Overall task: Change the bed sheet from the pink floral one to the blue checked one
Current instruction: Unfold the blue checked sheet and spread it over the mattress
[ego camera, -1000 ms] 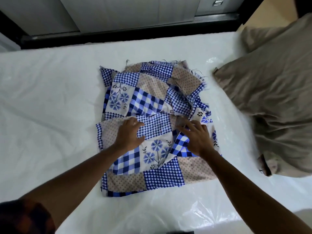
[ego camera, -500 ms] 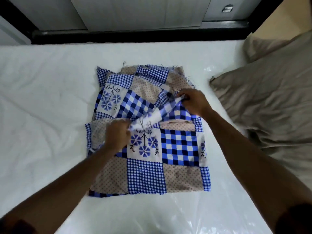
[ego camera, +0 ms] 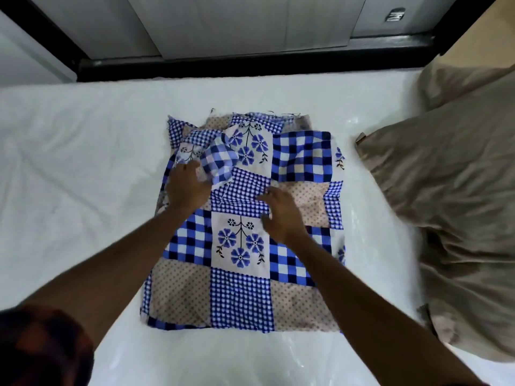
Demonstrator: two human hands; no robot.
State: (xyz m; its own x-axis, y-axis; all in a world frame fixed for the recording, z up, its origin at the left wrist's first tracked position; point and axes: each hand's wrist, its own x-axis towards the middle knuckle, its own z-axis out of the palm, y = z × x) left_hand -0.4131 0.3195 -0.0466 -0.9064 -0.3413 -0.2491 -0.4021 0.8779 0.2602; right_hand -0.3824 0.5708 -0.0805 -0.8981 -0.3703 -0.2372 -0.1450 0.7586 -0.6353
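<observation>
Head view: the blue checked sheet (ego camera: 242,240) lies folded into a thick, nearly square packet in the middle of the bare white mattress (ego camera: 78,162), which has a glossy plastic film over its near and right parts. No pink floral sheet shows here, so that one appears to be already off. A tan pillow (ego camera: 451,204) sits at the right, just apart from the packet.

The left hand (ego camera: 186,188) has its grip pinched on a loose flap of the sheet at the far-left part of the packet, the flap raised and curled. The right hand (ego camera: 281,215) lies on the middle of the packet with fingers spread wide, holding nothing that I can see.

The sheet looks like thin, soft, light cotton: limp, not slippery, not fragile, and it will sag and drag wherever it is unsupported. The frayed raw edge at the far side and the free corners are, I judge, the best places to take hold for unfolding.

The packet's slightly longer axis runs near to far, folded edge near, frayed loose edges pointing far toward the black bed frame (ego camera: 250,62)
</observation>
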